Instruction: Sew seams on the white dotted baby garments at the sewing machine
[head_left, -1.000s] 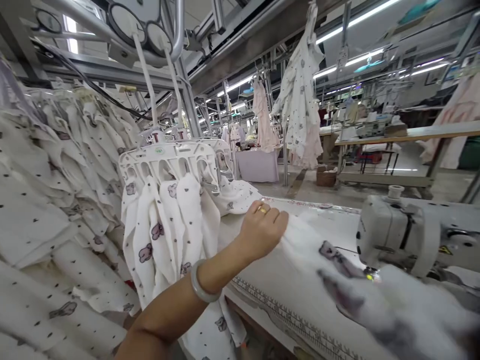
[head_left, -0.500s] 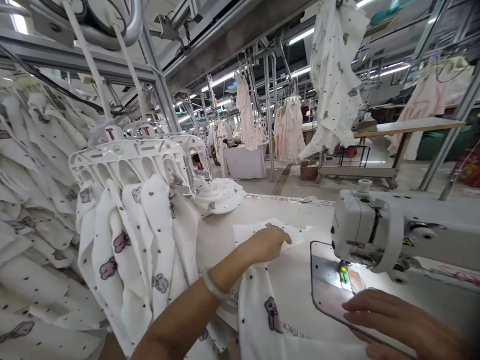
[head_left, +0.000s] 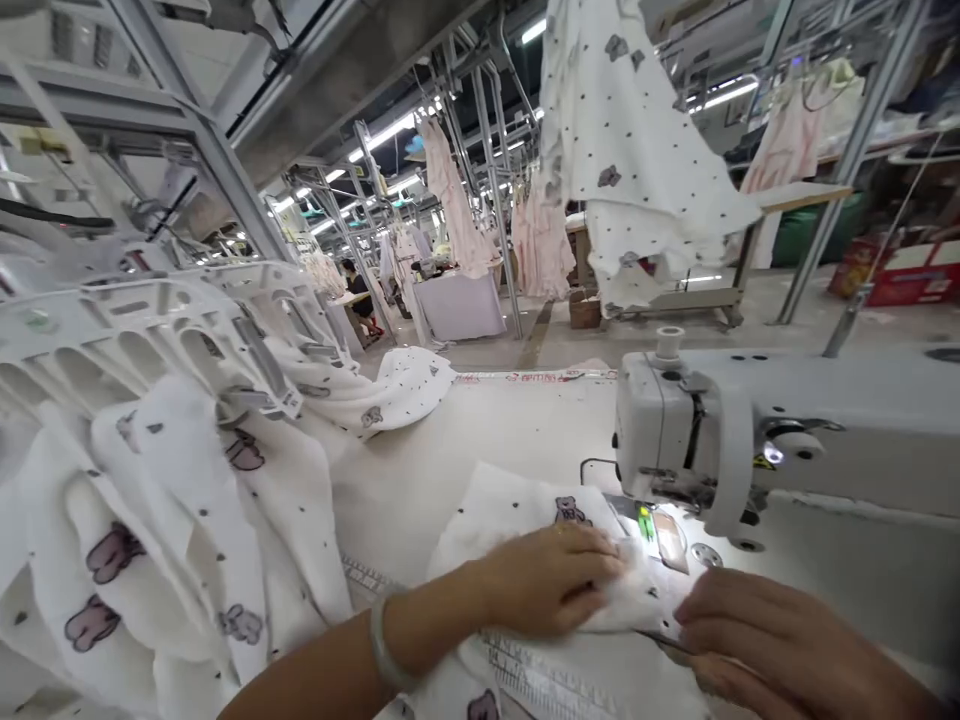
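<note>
1. Positioning the cloth (head_left: 499, 505) beside the foot (head_left: 646, 522) of the machine (head_left: 862, 420) is seeming, in the head view, to be the step in hand; no stitching is showing at this moment.

2. The left hand (head_left: 559, 580) is lying across the cloth, its fingers bent and blurred; I cannot tell whether they are pinching a layer or only pressing it down.

3. The right hand (head_left: 780, 640) is resting nearer the machine, its fingers curling, with their tips at the cloth's right edge. They are appearing to touch that edge, but I cannot tell whether they are gripping it.

4. The cloth is spreading under and around the left fingers, reaching across to the right fingertips. The foot is standing just beyond the left fingertips; whether any edge is lying beneath it, I cannot tell.

5. Under the cloth, the table (head_left: 536, 425) is extending beyond the left fingers, and a ruler (head_left: 544, 685) marking is running below them, on the near side. Well left of the left fingers, printed garments (head_left: 180, 520) are hanging from white hangers (head_left: 127, 310).

6. Judging from this, the next move is calling for both sets of fingers to be flattening the cloth, aligning its edge and keeping clear of the foot.
</note>
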